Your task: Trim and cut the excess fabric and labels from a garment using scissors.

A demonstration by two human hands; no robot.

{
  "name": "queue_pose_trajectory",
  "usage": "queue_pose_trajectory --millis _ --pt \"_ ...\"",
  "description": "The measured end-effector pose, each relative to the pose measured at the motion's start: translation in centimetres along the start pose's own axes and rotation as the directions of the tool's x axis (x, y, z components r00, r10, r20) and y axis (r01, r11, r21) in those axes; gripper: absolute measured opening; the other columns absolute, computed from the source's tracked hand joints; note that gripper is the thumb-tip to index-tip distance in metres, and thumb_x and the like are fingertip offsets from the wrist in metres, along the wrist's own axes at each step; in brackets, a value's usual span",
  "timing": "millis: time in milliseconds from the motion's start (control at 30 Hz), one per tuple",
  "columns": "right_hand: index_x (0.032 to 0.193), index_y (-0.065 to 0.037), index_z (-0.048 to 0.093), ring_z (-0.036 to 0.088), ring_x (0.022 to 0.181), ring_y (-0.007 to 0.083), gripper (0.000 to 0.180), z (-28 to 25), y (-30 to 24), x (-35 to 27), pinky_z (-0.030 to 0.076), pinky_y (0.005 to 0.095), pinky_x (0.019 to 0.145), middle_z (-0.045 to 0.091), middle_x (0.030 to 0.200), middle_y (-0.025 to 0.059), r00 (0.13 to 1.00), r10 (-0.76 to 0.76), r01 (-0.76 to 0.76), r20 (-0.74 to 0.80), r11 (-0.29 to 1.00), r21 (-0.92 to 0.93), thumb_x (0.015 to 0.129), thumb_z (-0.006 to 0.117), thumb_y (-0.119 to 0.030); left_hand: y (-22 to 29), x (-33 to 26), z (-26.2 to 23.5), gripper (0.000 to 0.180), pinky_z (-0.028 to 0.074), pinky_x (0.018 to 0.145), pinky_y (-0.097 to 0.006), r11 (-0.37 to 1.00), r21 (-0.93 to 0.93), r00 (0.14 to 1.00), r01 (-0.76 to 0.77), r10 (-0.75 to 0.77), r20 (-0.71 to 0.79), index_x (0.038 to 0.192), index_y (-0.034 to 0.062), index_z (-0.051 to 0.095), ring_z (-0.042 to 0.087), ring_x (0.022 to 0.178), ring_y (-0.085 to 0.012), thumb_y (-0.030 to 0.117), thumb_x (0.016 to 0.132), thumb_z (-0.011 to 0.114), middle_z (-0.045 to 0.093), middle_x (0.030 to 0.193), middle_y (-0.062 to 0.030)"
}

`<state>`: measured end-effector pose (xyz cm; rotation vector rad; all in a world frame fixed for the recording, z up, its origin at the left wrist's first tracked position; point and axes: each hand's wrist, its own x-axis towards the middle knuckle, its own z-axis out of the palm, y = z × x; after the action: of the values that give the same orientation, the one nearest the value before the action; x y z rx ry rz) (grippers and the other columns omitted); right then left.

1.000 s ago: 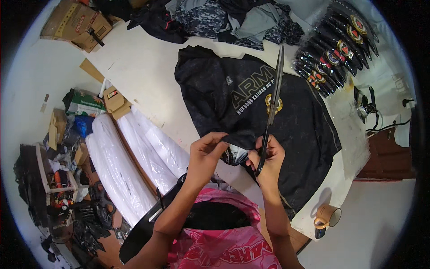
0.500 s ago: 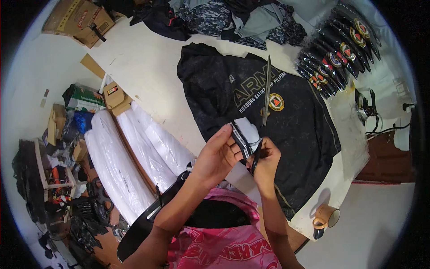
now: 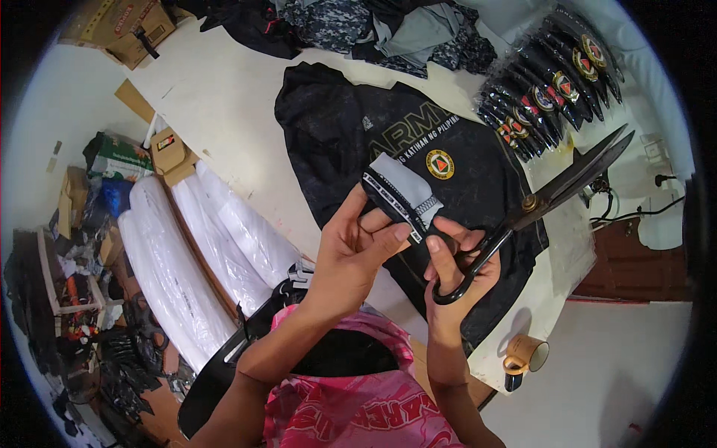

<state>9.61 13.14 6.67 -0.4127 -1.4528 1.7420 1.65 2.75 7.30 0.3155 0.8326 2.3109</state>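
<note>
A small grey-and-black piece of fabric (image 3: 401,185) with a printed band along its edge is held up between my hands. My left hand (image 3: 358,243) pinches its near edge, thumb on top and fingers beneath. Around the black handles of large scissors (image 3: 545,201) wraps my right hand (image 3: 459,269), whose thumb and fingertips also touch the fabric's right end. The dark blades, slightly apart, point up and to the right. Below and beyond both hands, a black shirt (image 3: 336,142) with a printed chest and a round emblem lies spread on the white table (image 3: 216,89).
Plastic-wrapped black items with emblems (image 3: 553,89) lie at the far right, and a clothes pile (image 3: 358,30) at the back. An orange mug (image 3: 525,352) stands near the right edge. Wrapped white rolls (image 3: 172,261) lean on the left, below a cardboard box (image 3: 123,30).
The scissors have swung from pointing straight up to the upper right, their blades now seen broadside. My right hand has turned and its fingers have come onto the fabric.
</note>
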Motion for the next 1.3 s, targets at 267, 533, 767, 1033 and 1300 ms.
queue_pose_trajectory --millis 267,533,767,1033,1300 --pt "0.090 -0.004 0.046 0.053 0.052 0.0034 0.031 1.0 0.4 -0.2 0.041 0.0162 0.046 0.068 0.092 0.0200 0.995 -0.101 0.100 -0.016 0.994 -0.039 0.078 0.073 0.005 -0.5 -0.5 0.5 0.054 0.044 0.092 -0.022 0.964 0.228 0.991 -0.136 0.132 0.036 0.140 -0.0034 0.029 0.056 0.108 -0.0112 -0.010 0.091 0.051 0.059 0.120 -0.0121" --pt "0.091 -0.005 0.044 0.052 0.051 0.0040 0.029 0.5 0.1 0.5 0.039 0.0158 0.044 0.068 0.087 0.0178 0.994 -0.108 0.107 -0.012 0.991 -0.076 0.081 0.070 0.002 -0.3 -0.7 0.5 0.058 0.046 0.088 -0.023 0.964 0.242 0.993 -0.113 0.114 0.007 0.140 -0.0042 0.030 0.057 0.106 -0.0128 -0.013 0.088 0.054 0.059 0.118 -0.0122" --pt "0.089 -0.005 0.046 0.048 0.048 0.0036 0.033 0.0 -0.6 0.7 0.036 0.0147 0.043 0.068 0.086 0.0168 0.993 -0.104 0.101 -0.055 0.993 -0.053 0.076 0.076 0.001 0.9 0.0 -0.2 0.051 0.049 0.082 -0.023 0.952 0.270 0.985 -0.145 0.166 -0.054 0.133 -0.0050 0.041 0.060 0.098 -0.0124 -0.014 0.085 0.057 0.058 0.113 -0.0102" --pt "0.089 -0.005 0.046 0.053 0.061 0.0018 0.030 1.4 -0.3 0.5 0.040 0.0149 0.055 0.068 0.088 0.0160 0.996 -0.072 0.077 0.060 0.994 -0.081 0.078 0.072 0.006 0.7 -0.6 0.1 0.053 0.050 0.081 -0.022 0.938 0.310 0.985 -0.154 0.171 -0.028 0.132 -0.0062 0.043 0.061 0.096 -0.0120 -0.014 0.082 0.061 0.058 0.106 -0.0075" --pt "0.087 -0.005 0.044 0.049 0.048 0.0034 0.030 1.3 -0.2 0.6 0.037 0.0155 0.045 0.067 0.086 0.0180 0.988 -0.151 0.153 0.038 0.987 -0.042 0.079 0.072 0.004 0.5 -0.5 -0.1 0.057 0.051 0.077 -0.022 0.942 0.319 0.990 -0.102 0.126 -0.056 0.132 -0.0061 0.043 0.061 0.088 -0.0106 -0.013 0.080 0.065 0.060 0.094 -0.0053"
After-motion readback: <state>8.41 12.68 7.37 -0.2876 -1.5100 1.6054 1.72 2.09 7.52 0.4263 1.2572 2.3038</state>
